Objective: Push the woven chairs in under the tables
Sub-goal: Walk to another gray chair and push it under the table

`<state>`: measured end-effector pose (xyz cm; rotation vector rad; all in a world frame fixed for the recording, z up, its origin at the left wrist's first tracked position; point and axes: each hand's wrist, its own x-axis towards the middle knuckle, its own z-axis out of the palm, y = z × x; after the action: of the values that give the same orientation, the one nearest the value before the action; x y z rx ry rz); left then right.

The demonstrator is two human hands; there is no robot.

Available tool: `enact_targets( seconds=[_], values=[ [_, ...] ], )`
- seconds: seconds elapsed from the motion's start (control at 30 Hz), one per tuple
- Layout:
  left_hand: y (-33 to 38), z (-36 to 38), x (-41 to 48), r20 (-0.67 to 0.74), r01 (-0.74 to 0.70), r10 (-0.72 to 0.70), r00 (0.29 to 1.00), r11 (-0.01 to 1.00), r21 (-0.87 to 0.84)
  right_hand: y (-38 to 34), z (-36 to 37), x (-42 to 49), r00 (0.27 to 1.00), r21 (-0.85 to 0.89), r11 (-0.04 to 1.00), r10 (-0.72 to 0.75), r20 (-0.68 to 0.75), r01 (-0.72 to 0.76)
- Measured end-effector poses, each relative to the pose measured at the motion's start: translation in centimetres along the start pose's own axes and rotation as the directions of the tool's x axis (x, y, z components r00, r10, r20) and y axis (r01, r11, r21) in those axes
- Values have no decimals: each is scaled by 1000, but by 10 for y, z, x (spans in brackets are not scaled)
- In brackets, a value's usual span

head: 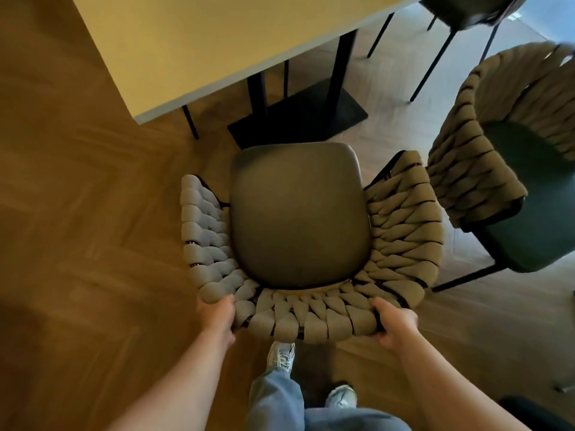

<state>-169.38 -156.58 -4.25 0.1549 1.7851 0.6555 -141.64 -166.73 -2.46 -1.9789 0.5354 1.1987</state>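
Observation:
A woven chair with a thick beige rope back and a dark padded seat stands right in front of me, seat facing the table. My left hand grips the back's rim at its left rear. My right hand grips the rim at its right rear. The seat's front edge is near the table's black pedestal base, just short of the pale tabletop's near edge. A second woven chair with a dark green seat stands to the right, turned partly away, its back almost touching the first chair's right arm.
Thin black chair legs show under the table's left end. Another dark chair stands at the top right. The floor is herringbone wood. My feet in pale trainers stand just behind the chair.

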Motion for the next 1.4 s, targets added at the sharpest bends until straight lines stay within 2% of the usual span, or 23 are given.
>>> enact_targets(
  seconds=[0.1,0.2,0.3,0.37,0.5,0.6,0.7,0.83,0.9,1.07,1.3,1.4],
  values=[
    [-3,9,-5,-33,6,-6,999,1000,-25,-13,-3,3,1000,-48,999,12,22,-11],
    [-36,19,17,-75,69,-77,994,992,-101,-39,-16,13,998,-104,995,3,66,3],
    [-54,40,2,-39,139,-145,989,981,-136,-69,-29,26,995,-178,982,-40,93,57],
    [-40,59,-45,-58,83,-94,994,982,-168,-85,-35,36,990,-230,969,-67,120,94],
    [-54,83,-62,-165,-52,10,986,966,-255,-103,-47,51,973,-246,961,-70,218,125],
    [-71,101,-75,-221,-64,1,975,958,-279,-114,-58,63,963,-239,960,-83,258,147],
    [-96,126,-102,-208,-49,-8,978,962,-269,-126,-72,74,954,-231,959,-91,286,161],
    [-122,154,-122,-146,4,-63,987,929,-370,-144,-84,89,950,-150,987,-13,311,63],
    [-128,156,-118,-124,14,-71,990,911,-412,-149,-84,94,951,-164,985,4,309,49],
    [-131,157,-109,-46,0,-21,999,914,-406,-150,-85,102,942,-215,967,-62,329,138],
    [-162,160,-125,-86,58,-105,991,899,-434,-152,-110,101,924,-258,945,-93,371,199],
    [-171,154,-136,-49,78,-107,993,910,-407,-147,-122,103,922,-248,948,-93,376,197]
  ],
)
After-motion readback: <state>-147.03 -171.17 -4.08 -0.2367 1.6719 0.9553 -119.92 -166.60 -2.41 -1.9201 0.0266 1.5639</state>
